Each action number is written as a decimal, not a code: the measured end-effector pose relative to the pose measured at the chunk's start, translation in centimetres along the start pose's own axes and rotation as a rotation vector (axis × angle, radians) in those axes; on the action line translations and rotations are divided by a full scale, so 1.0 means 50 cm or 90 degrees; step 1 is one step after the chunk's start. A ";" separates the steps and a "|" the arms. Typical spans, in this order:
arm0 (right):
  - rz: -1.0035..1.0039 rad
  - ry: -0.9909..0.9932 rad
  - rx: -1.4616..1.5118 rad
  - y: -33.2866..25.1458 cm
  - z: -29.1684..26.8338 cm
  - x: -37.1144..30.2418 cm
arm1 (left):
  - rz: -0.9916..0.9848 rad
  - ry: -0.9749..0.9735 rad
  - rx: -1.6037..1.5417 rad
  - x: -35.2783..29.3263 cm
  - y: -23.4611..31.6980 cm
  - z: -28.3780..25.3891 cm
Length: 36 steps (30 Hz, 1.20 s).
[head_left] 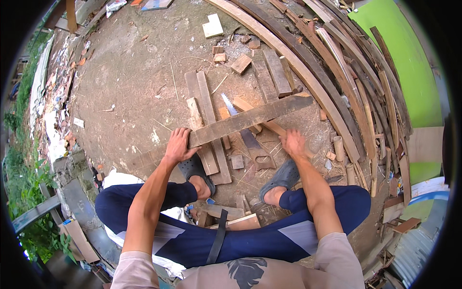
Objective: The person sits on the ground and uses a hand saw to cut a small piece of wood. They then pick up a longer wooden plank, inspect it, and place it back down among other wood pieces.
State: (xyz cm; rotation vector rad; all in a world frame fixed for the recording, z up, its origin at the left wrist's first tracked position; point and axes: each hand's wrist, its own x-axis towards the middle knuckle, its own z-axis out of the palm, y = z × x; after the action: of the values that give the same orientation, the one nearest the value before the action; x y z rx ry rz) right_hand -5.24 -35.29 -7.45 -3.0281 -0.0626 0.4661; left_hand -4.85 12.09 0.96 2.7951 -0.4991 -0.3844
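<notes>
A long, weathered wooden plank (pixel 250 117) lies slantwise in front of me, its far right end raised toward the timber pile. My left hand (pixel 179 145) is closed over its left part, fingers curled across the top. My right hand (pixel 293 143) closes around a narrower, lighter wooden strip (pixel 273 126), which passes beneath the plank. Also under the plank is a handsaw (pixel 263 159), its handle toward me and its toothed blade showing beyond. Two boards (pixel 211 115) lie lengthwise beneath the plank near my left hand.
Long timbers (pixel 332 79) are stacked along the right, beside a green panel (pixel 394 43). Short wood blocks (pixel 241 63) lie scattered ahead. My shoes (pixel 280 177) flank the saw handle. Rubble and a low block wall (pixel 77 178) stand at left.
</notes>
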 end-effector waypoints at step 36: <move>0.034 -0.029 0.104 -0.117 0.030 -0.140 | -0.038 -0.147 0.148 0.069 0.059 0.112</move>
State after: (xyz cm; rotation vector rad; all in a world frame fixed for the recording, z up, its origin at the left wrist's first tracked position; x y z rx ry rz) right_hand -12.52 -29.73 -6.30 -2.8660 0.0506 0.5170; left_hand -4.29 6.93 -4.03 3.0115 -0.5418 -0.7108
